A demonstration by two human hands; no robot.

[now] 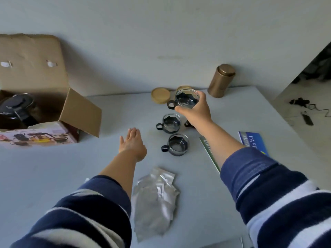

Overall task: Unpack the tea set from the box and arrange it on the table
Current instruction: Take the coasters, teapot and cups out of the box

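The right hand (194,109) grips a clear glass cup with a black handle (186,99) above the pale grey table (53,167), seemingly lifted clear; the left hand (132,144) hovers, fingers spread flat. Two matching cups (171,122) stand below.

You face a plain pale wall (161,33) that rises directly behind the light grey table (53,167). To the right of the table, pale floor (304,108) shows, with a dark cable (304,102) lying on it.
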